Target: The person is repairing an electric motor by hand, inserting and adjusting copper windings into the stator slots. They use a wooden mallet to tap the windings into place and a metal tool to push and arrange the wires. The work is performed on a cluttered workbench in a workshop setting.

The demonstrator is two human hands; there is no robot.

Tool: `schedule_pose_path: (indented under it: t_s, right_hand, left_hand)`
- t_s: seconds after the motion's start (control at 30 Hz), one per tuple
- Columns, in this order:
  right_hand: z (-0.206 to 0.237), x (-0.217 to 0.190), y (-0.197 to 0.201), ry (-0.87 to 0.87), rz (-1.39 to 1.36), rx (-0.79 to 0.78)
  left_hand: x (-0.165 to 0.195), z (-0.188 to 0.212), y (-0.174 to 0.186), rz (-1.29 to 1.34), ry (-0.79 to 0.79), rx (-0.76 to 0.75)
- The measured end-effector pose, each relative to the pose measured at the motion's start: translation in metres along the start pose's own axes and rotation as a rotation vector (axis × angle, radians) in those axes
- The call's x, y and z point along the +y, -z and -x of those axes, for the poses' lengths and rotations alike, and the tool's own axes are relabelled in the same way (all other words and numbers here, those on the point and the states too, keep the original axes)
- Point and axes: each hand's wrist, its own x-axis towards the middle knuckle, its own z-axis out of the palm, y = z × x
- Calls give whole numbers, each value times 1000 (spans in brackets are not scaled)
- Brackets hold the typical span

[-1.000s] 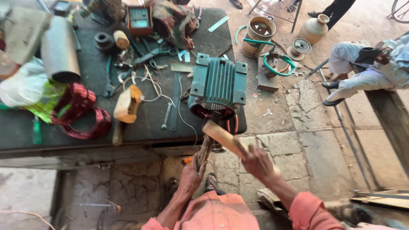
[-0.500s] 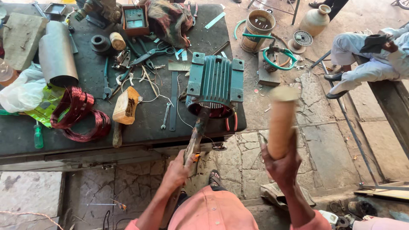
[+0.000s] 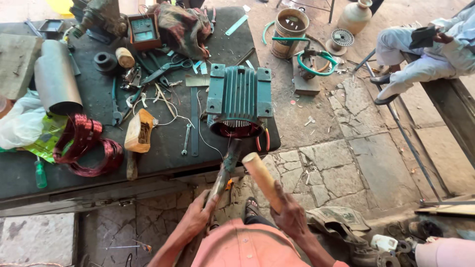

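Head view. The left hand (image 3: 198,217) is closed around the lower end of a dark rod (image 3: 225,165), whose upper tip meets the copper windings at the open mouth of the green finned motor housing (image 3: 240,99). The housing lies at about 12 o'clock from the hands, at the near edge of the workbench (image 3: 163,153). The right hand (image 3: 292,217) is wrapped around a pale wooden handle (image 3: 262,178), raised just at 3 o'clock of the rod.

Hazards, as a judgement: a glancing blow could slide off the rod and land on the left fingers; a tilted rod could gouge or cut the windings; the housing, close to the bench edge, could shift toward the foot (image 3: 251,207) below. A reddish wire coil (image 3: 89,148) and a wooden block (image 3: 140,131) lie at 10 o'clock, well apart.
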Motion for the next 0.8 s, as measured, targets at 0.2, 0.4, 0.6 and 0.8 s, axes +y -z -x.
schedule_pose_path:
  t_s: [0.2,0.4,0.6,0.8]
  right_hand:
    - [-34,22,30,57,70,154]
    - [-98,-9,119,112,-44,336]
    - [-114,-18,92,258,-342,578]
    - [-68,3,24,268,362,-254]
  left_hand:
    - [-26,-18,0,-108,-372,189]
    - [-14,-45,-27,52,-89,59]
    - [-40,-73,-55,10,-214,136]
    - [-73,-64,-59,-177,-377,276]
